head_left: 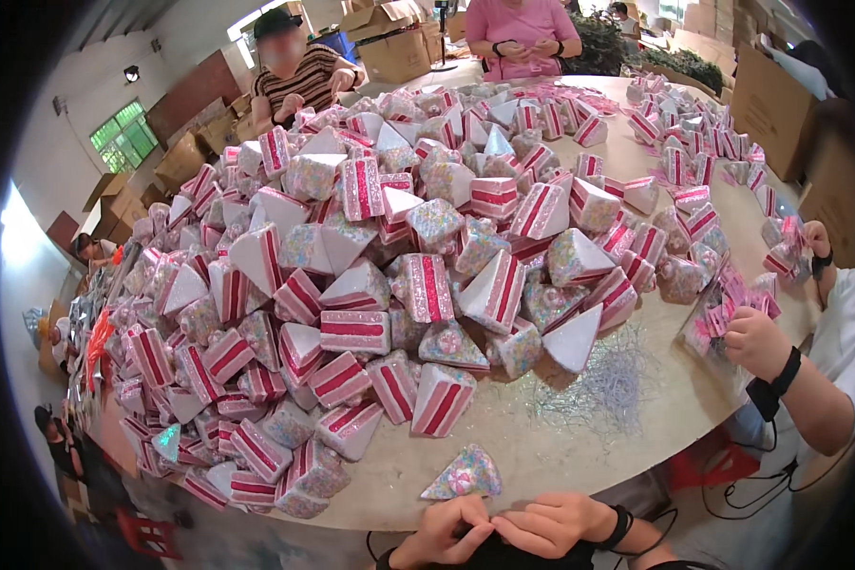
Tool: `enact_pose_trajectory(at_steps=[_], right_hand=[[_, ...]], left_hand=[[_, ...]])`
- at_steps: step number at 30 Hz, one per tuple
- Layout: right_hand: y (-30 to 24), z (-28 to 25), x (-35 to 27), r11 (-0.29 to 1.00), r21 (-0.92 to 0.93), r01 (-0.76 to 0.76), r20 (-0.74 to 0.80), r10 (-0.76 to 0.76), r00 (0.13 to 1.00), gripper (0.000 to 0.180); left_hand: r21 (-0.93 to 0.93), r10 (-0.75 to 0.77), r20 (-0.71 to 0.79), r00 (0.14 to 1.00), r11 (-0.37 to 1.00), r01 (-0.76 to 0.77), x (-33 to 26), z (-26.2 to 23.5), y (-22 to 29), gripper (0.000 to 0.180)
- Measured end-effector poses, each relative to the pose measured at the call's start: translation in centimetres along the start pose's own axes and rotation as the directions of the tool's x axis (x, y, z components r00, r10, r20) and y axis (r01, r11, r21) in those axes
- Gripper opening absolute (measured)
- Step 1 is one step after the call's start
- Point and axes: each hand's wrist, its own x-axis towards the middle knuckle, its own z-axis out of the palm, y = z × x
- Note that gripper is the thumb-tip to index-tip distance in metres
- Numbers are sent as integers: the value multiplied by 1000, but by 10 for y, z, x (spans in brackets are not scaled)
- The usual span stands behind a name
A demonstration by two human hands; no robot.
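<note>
Cake slice [465,475], a glittery wedge-shaped decoration w/ pastel sprinkles on top, lies alone at the near edge of the round desk [541,446], just beyond the person's hands. Left hand [444,534] & right hand [553,523] meet at the bottom, fingers curled together over something dark; can't tell what. Huge heap of slices [380,256] looks untouched, so most work seems left. Co-workers sit around.

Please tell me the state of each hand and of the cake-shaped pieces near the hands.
left hand: fingers curled, touching the right hand, nothing visibly held
right hand: curled, fingertips meeting the left
single cake wedge: lying flat, sprinkled face up, apart from both hands
cake wedge pile: heaped, pieces tilted every way
</note>
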Motion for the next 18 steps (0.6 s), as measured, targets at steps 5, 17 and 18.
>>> enact_pose_trajectory(at_steps=[5,17,18], right_hand=[[5,2,7,998,-47,45,-8,-45,999,24],[7,12,-12,835,299,-462,-210,530,822,29],[5,12,-12,825,321,-465,-203,539,817,29]], left_hand=[[59,15,-141,990,998,-7,4,3,1,24],[839,593,-395,701,544,13,23,1,-3,79],[811,438,-400,805,579,89,29,0,15,92]])
